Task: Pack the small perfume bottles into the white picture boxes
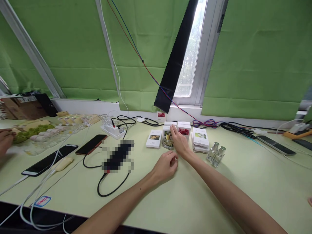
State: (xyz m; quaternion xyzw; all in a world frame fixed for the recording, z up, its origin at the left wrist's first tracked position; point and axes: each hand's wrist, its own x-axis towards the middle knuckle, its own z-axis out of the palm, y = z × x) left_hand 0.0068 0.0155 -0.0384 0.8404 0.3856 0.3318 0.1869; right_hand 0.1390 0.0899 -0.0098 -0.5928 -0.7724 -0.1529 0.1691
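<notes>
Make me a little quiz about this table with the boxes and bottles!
1. True or false: the right hand reaches among the small boxes.
2. How many empty glass bottles stand right of the boxes?
3. What does the left hand do? A) grips a phone B) rests loosely curled on the table C) lifts a box

Key: 1 true; 2 two; 3 B

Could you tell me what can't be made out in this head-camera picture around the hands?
- Pixelated device: blurred out, type unreadable.
- Small bottle: partly hidden behind the right hand; contact unclear.
- Left hand: fingers curled, so anything held is hidden.
- Box labels: print too small to read.
- Another person's hand: cut off by the left edge.
</notes>
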